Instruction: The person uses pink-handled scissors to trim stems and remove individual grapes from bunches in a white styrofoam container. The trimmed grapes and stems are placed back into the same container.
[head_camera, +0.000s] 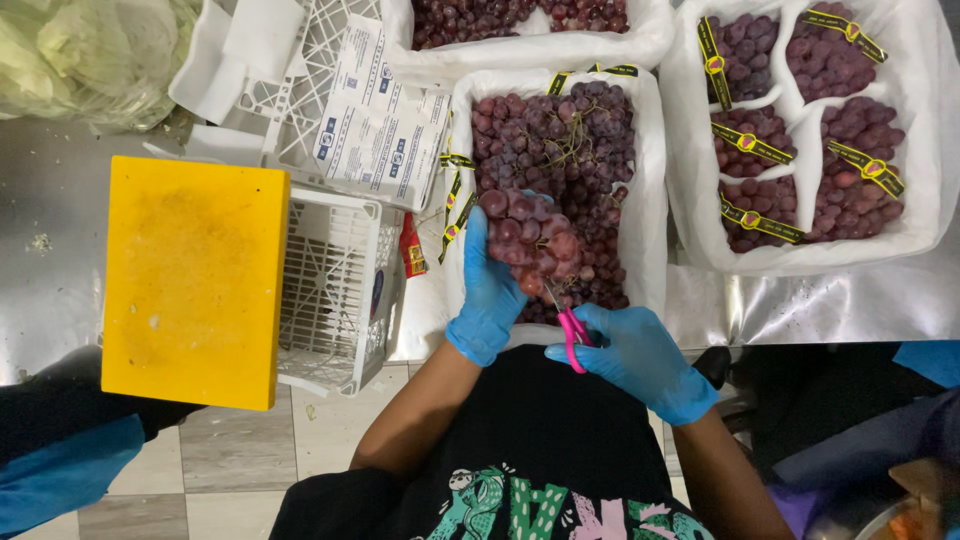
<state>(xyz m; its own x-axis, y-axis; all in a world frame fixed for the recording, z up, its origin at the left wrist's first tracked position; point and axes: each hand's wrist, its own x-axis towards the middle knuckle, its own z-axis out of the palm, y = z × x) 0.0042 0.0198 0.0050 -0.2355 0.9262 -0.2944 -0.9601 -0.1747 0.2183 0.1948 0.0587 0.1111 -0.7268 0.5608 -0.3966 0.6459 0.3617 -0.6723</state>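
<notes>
Here, a bunch of dark red grapes (530, 240) is lifted just above a white paper-lined box of loose red grapes (655, 200) at the middle of the steel counter (60, 290). The left hand (490, 290), in a blue glove, is closed around the bunch from the left side. The right hand (635, 355), also gloved in blue, is closed on small pink-handled scissors (570, 325), whose blades point up into the bunch's underside. Clean trimming seems to call for a steady bunch, with the blade tips kept on the stems and clear of sound fruit and the gloved fingers. To the right, a second white-lined box (690, 230) holds grape bunches wrapped in bags with yellow and black bands. A third lined box (530, 50) of grapes sits behind. To the left stands a white plastic lattice crate (340, 300), a thick yellow rectangular cutting board (190, 280) resting across it, with printed white sheets (380, 130) behind.
</notes>
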